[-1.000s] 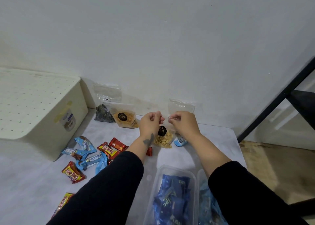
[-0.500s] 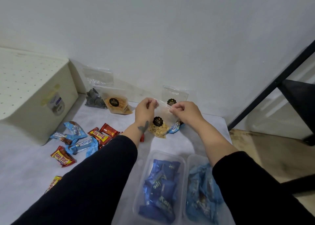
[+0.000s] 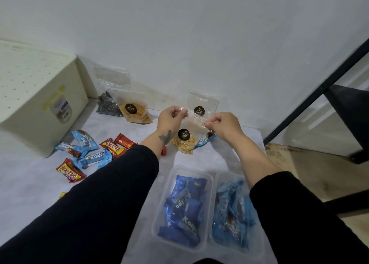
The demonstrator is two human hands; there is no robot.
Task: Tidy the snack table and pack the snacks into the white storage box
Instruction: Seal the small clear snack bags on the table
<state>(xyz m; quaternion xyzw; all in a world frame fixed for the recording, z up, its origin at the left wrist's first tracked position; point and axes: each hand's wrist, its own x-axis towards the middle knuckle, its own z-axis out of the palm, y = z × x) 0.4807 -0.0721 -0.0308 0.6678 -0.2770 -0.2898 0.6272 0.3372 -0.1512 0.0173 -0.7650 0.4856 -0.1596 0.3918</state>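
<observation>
Nearest, two clear plastic tubs of blue-wrapped sweets (image 3: pixel 184 209) sit on the white surface (image 3: pixel 30 183). Just beyond them, the left hand (image 3: pixel 171 118) and right hand (image 3: pixel 221 124) each pinch a top corner of a clear zip pouch of pale crackers (image 3: pixel 186 139), apparently pressing its seal. If that seal stays partly open, crackers could spill when it goes into the lidded white storage box (image 3: pixel 40 96), far left of the tubs.

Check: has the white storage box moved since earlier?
No. The white storage box still sits against the wall, same gap to the spiral-snack pouch; the camera shifted.
</observation>
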